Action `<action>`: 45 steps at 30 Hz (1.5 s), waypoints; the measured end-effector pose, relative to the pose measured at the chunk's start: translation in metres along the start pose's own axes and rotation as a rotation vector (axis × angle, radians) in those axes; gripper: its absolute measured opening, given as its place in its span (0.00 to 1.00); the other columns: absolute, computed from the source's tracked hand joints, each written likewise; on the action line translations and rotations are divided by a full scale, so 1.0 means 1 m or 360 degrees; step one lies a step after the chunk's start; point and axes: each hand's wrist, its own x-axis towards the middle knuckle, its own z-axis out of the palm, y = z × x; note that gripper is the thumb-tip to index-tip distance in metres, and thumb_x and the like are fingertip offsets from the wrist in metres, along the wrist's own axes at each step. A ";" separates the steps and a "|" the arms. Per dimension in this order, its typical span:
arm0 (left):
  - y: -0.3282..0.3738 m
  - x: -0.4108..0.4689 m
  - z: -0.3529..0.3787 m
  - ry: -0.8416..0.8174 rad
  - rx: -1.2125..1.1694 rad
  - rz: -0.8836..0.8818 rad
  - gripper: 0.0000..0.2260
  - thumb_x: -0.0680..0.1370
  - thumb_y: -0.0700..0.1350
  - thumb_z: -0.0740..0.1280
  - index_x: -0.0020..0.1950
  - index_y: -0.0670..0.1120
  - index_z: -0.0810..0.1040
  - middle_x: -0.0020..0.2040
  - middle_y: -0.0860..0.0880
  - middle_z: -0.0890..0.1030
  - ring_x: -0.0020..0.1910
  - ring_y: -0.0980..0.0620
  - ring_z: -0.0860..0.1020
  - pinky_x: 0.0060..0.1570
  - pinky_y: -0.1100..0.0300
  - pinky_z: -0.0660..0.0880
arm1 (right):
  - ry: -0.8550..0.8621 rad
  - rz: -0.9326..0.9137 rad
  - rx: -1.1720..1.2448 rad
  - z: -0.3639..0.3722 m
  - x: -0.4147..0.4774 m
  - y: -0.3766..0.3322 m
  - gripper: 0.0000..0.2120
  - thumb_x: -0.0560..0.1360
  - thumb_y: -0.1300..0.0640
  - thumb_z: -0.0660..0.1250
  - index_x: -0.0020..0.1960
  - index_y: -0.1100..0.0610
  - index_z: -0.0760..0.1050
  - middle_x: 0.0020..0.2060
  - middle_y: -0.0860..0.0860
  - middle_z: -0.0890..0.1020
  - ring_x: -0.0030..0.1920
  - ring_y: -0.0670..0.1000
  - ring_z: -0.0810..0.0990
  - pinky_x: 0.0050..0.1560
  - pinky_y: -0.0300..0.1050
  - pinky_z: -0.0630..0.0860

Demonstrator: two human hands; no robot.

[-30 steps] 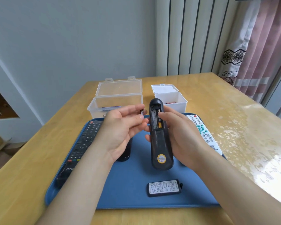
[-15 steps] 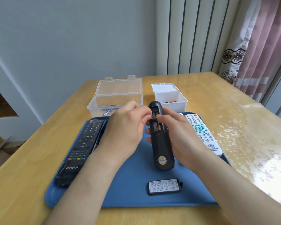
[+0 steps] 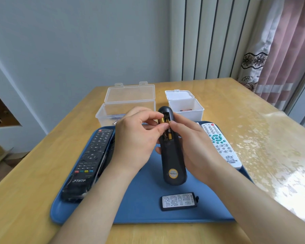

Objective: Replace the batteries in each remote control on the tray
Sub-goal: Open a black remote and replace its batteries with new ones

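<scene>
Left hand [image 3: 136,138] pinches battery [image 3: 163,120] in remote [image 3: 173,161] bay; right hand [image 3: 195,143] grips remote. White box [image 3: 188,114] holds a cell [image 3: 186,110]; clear box [image 3: 128,106] contents unclear.

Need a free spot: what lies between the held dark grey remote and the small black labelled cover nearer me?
Only a bare strip of the blue plastic tray, in the head view.

Single head-worn wide-angle view, facing forward and down, close over the table [image 3: 209,106]
</scene>
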 end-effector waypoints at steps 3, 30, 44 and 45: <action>-0.006 0.001 0.000 -0.0051 -0.0004 0.0043 0.09 0.69 0.37 0.77 0.46 0.47 0.84 0.43 0.54 0.78 0.38 0.46 0.81 0.37 0.51 0.82 | -0.0001 -0.0010 -0.0015 -0.001 0.000 0.000 0.14 0.84 0.61 0.56 0.61 0.55 0.78 0.53 0.59 0.85 0.45 0.56 0.83 0.43 0.49 0.81; 0.004 0.000 -0.002 -0.0112 -0.0943 -0.0768 0.11 0.75 0.32 0.68 0.55 0.41 0.80 0.45 0.37 0.84 0.31 0.48 0.79 0.25 0.62 0.71 | -0.0085 -0.0267 -0.0359 0.003 -0.003 0.001 0.16 0.82 0.66 0.59 0.56 0.46 0.75 0.46 0.59 0.82 0.39 0.56 0.84 0.45 0.52 0.84; 0.023 -0.001 -0.022 -0.0868 0.0943 -0.0015 0.06 0.73 0.54 0.71 0.41 0.53 0.81 0.34 0.58 0.79 0.38 0.58 0.78 0.44 0.57 0.76 | 0.0200 -0.0035 -0.0560 -0.030 0.009 -0.005 0.20 0.78 0.67 0.67 0.68 0.54 0.74 0.46 0.62 0.83 0.34 0.55 0.84 0.39 0.48 0.83; 0.029 -0.004 -0.020 -0.1195 0.0919 -0.0098 0.08 0.71 0.56 0.72 0.40 0.53 0.80 0.34 0.58 0.79 0.37 0.61 0.77 0.42 0.59 0.76 | 0.0236 -0.0006 -0.0480 -0.031 0.009 -0.005 0.20 0.77 0.67 0.67 0.67 0.54 0.75 0.45 0.61 0.83 0.34 0.55 0.83 0.37 0.47 0.82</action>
